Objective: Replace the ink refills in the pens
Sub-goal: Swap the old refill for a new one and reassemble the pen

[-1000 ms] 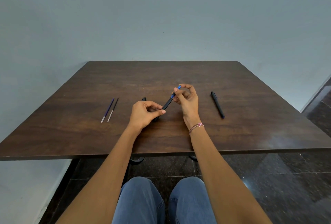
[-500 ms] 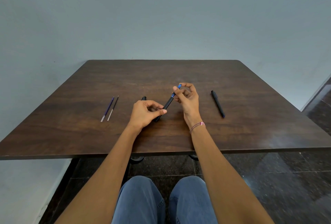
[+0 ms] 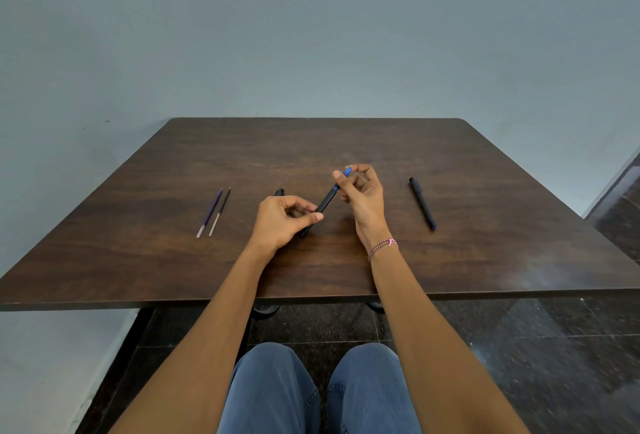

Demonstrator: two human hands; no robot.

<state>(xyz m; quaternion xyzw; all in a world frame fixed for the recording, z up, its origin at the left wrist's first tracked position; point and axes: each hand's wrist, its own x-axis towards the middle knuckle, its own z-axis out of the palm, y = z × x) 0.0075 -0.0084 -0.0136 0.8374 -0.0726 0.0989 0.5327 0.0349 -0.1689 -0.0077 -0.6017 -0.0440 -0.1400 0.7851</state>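
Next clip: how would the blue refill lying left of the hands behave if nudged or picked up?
Thin and round on the smooth table, the blue refill would probably roll if nudged sideways, likely into the black refill beside it. So slender, it is likely very light and may flex a little. Lying flat, it probably needs a fingertip pinch.

Soft, even light; sharp centre, wide-angle stretching and blur at edges.
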